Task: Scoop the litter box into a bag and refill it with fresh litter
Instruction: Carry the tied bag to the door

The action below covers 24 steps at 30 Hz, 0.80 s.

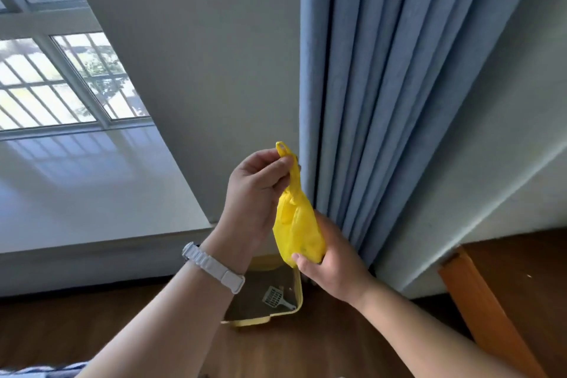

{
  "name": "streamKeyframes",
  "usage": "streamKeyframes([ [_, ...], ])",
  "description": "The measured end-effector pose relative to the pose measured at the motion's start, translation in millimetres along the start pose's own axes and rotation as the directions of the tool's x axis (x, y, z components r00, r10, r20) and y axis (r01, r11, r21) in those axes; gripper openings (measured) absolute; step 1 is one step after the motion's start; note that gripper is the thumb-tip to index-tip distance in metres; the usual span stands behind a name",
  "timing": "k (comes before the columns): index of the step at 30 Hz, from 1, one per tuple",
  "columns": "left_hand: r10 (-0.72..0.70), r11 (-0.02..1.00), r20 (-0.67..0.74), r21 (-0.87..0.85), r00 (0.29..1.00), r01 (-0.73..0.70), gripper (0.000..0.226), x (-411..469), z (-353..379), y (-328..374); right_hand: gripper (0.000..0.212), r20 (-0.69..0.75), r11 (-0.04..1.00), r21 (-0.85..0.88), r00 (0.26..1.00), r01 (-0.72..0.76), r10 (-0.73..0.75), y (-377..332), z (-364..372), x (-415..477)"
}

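Two grips: the left grip [257, 190] and the right grip [333, 267] both hold one yellow bag [299, 224], raised at mid-view above the litter box [299, 294].
Left grip: thumb and fingertips pinch the bag's handle loop at its 12 o'clock end; a white watch band [214, 267] circles that wrist.
Right grip: fingers curl under the bulging 6 o'clock end and cup it.
Why held so: one grip draws the loop up while the other steadies the bottom, which stretches the bag lengthwise. That would suit either teasing a bunched bag open or tightening a filled one; which of the two cannot be told.
Box: yellow-rimmed, on the wooden floor [337, 347] at 6 o'clock of the bag, close to the foot of the blue curtain [399, 101]. Holding the bag over it probably keeps any spill inside.
Tool: the scoop [274, 298] lies inside the box, handle toward 4 o'clock, in neither grip.
Hidden: the bag is opaque, so its contents are unknown. The box's 11 o'clock part sits behind wrist and bag, and its dim floor gives no litter level. No fresh litter shows.
Cut off: an orange wooden leg [478, 301] at 4 o'clock runs out of view.
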<state>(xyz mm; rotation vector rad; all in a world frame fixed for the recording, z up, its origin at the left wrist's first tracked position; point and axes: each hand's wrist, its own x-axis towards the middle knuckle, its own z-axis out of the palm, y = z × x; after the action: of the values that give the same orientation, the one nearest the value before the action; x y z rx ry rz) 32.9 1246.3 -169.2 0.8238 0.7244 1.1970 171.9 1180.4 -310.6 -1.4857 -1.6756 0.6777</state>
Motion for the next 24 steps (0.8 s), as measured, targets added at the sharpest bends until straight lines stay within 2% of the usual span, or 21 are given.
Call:
streamKeyframes([
  [6,-0.132,0.991,0.124,0.049,0.983,0.127,0.007,-21.6,-11.5,8.6,0.076,-0.167,0.997,-0.037,0.984,-0.073,0.066,-40.4,12.4,-32.4],
  [12,-0.197,0.980,0.298,0.096,0.934,0.176,0.011,-48.7,-33.5,17.1,0.075,-0.349,0.979,-0.045,0.921,-0.200,0.172,-79.3,46.2,-76.6],
  [15,-0.253,0.967,0.382,0.120,0.889,0.223,0.014,-71.5,-33.8,15.6,0.072,-0.427,0.962,0.006,0.869,-0.273,0.249,-98.0,54.8,-102.8],
  [19,-0.291,0.957,0.498,0.130,0.817,0.261,0.011,-105.1,-23.0,14.1,0.067,-0.506,0.937,-0.013,0.811,-0.348,0.294,-120.5,54.6,-144.6],
  [24,-0.317,0.948,0.613,0.181,0.724,0.262,0.017,-152.0,-3.5,2.8,0.074,-0.582,0.899,0.077,0.712,-0.431,0.391,-136.9,50.5,-204.3],
])
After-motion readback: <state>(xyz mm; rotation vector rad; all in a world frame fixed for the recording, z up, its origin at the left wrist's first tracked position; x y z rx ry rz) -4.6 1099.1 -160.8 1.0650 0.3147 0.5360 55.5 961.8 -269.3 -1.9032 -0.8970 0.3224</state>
